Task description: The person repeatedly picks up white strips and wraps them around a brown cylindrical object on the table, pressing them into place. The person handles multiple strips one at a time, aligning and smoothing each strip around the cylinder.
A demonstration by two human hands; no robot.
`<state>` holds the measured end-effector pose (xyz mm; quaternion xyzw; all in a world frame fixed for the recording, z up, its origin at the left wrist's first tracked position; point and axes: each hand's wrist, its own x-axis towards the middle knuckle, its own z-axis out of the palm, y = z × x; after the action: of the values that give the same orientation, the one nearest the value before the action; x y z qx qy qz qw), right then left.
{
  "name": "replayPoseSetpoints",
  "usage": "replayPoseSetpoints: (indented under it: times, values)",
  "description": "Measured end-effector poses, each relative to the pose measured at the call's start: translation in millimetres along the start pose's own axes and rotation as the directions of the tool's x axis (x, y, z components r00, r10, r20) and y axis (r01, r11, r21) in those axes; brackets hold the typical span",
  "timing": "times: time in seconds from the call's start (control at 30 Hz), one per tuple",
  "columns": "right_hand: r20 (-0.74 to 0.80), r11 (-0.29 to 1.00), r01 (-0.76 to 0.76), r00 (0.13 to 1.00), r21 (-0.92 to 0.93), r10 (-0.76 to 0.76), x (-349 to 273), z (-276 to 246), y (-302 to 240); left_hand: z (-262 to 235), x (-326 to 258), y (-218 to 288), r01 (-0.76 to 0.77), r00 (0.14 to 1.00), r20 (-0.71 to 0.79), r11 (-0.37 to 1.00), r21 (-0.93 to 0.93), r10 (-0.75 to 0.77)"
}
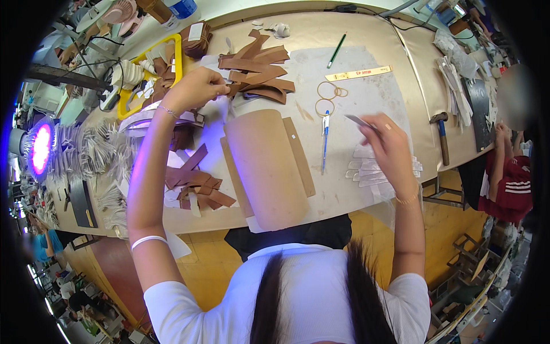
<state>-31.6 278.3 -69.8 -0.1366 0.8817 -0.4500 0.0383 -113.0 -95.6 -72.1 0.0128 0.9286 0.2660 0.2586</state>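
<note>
**A:** Head cam, nearest the body first — a big tan leather panel [268,169] lies on the worktable [366,34], long axis running away from the person. What's each hand on?

**B:** The right hand [389,146] is off to the panel's right, fingers pinched together on a thin grey blade-like tool [358,120] pointing up-left. It hovers over a stack of clear plastic strips [372,169].

**A:** And further out?

**B:** The left hand [195,89] is closed on a small brown leather piece — can't make out its exact shape. It's just left of the pile of brown leather strips [258,71], so that hand is clearly nearer the pile. A blue pen [325,140] lies between panel and right hand.
</note>
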Motion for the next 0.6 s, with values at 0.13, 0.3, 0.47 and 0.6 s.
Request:
replayPoseSetpoints:
  times: [0.13, 0.3, 0.47, 0.6]
  values:
    - [-0.059, 0.919, 0.356, 0.927, -0.172, -0.370, 77.4, 66.4, -11.9, -1.1, -1.3, 6.1, -0.022, 0.998, -0.054, 0.996, -0.089, 0.018]
    - [0.127, 0.793, 0.413, 0.907, -0.448, -0.401, 134.6, 140.7, 1.0, -4.4, -1.7, 3.8, -0.003, 0.996, -0.093, 0.992, -0.127, -0.009]
    - [0.289, 0.659, 0.543, 0.838, -0.521, -0.462, 130.3, 146.8, 6.0, -11.2, 2.2, -6.5, 0.096, 0.967, -0.207, 0.963, -0.253, -0.151]
    - [0.350, 0.584, 0.596, 0.801, -0.551, -0.486, 128.1, 140.3, 7.3, -20.1, 7.0, -7.8, 0.141, 0.943, -0.249, 0.945, -0.295, -0.219]
